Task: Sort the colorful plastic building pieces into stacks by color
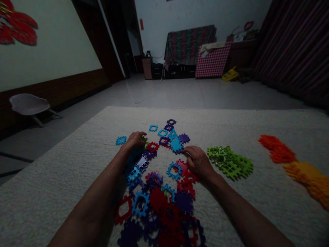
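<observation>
My left hand [135,140] is at the left of a loose spread of plastic interlocking tiles, its fingers closed around the edge of a green tile [144,139]. A red frame tile [153,147] lies just beside it. My right hand [199,160] rests low over the right side of the spread, fingers bent and apart from the thumb. Its index fingertip reaches the edge of a light-blue tile [176,145] with purple under it. Pink-red tiles [183,168] lie below that hand. Nothing shows within its fingers.
A green tile pile [231,163] lies right of my right hand. Farther right are an orange pile [277,148] and a yellow-orange pile [308,175]. Mixed red, blue and purple tiles [164,206] lie between my forearms. All rest on a pale mat [84,154]; a stool [29,104] stands left.
</observation>
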`<state>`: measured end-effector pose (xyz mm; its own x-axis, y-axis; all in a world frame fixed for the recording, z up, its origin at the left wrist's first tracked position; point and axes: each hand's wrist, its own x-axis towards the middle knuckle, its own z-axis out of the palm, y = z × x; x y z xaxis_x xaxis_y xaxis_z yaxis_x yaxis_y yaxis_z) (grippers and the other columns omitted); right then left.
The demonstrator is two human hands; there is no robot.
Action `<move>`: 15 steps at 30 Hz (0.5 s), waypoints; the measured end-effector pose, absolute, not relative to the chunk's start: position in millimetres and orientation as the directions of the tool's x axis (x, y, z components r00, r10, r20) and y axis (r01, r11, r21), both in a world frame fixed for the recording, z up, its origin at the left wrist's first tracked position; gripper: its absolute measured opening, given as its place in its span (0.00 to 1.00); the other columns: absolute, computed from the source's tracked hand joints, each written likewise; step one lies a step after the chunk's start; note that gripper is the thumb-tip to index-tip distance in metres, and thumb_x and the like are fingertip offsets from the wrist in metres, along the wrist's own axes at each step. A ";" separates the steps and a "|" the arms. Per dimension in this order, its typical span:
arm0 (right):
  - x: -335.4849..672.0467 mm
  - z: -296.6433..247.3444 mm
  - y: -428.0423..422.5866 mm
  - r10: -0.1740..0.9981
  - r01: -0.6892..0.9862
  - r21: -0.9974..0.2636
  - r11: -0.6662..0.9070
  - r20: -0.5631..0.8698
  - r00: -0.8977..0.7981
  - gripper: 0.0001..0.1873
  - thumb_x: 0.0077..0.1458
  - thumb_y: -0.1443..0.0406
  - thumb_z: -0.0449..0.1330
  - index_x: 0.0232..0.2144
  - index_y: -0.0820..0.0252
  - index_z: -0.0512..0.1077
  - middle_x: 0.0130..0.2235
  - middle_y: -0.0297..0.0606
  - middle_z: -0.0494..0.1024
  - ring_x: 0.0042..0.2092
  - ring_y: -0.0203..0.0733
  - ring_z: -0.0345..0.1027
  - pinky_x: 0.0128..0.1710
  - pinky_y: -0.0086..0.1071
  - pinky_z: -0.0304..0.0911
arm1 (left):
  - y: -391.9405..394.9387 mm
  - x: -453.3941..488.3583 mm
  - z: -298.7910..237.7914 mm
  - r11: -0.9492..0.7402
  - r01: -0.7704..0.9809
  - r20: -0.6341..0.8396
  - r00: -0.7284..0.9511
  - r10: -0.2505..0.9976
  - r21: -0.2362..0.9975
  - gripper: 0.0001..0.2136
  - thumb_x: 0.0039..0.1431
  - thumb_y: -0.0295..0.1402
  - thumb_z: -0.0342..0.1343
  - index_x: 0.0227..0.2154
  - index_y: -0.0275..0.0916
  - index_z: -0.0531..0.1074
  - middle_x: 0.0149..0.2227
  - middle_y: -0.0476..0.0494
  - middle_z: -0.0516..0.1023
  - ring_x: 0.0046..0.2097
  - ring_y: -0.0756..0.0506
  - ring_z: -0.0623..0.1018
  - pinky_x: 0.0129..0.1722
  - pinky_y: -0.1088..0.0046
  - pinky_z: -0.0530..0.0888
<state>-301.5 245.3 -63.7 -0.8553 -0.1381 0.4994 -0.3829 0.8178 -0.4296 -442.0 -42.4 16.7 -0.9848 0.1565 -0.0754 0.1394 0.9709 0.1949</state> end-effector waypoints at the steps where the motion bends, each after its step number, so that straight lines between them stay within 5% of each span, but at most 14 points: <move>1: -301.4 -63.7 245.2 -0.140 -0.386 -0.428 0.817 0.502 -0.853 0.19 0.48 0.76 0.51 0.41 0.61 0.74 0.44 0.46 0.78 0.48 0.49 0.68 0.50 0.44 0.63 | -43.1 -441.6 16.5 0.967 0.126 -0.086 -0.985 0.148 0.220 0.25 0.51 0.30 0.62 0.55 0.46 0.74 0.51 0.44 0.81 0.52 0.42 0.78 0.51 0.72 0.71; 5: -301.3 -63.1 245.2 -0.141 -0.389 -0.431 0.814 0.504 -0.852 0.20 0.47 0.76 0.51 0.41 0.61 0.74 0.45 0.46 0.78 0.48 0.49 0.68 0.50 0.43 0.63 | -47.3 -443.0 13.7 0.943 0.084 -0.090 -0.989 0.118 0.322 0.24 0.52 0.29 0.62 0.54 0.41 0.75 0.48 0.41 0.82 0.47 0.43 0.80 0.45 0.74 0.73; 15: -301.3 -61.2 245.1 -0.133 -0.383 -0.449 0.807 0.494 -0.859 0.20 0.47 0.76 0.51 0.41 0.61 0.74 0.44 0.46 0.78 0.48 0.49 0.69 0.50 0.43 0.63 | -45.4 -453.5 -6.8 0.811 0.133 0.269 -0.963 -0.032 0.570 0.29 0.47 0.28 0.62 0.57 0.39 0.72 0.41 0.41 0.80 0.44 0.42 0.79 0.50 0.66 0.72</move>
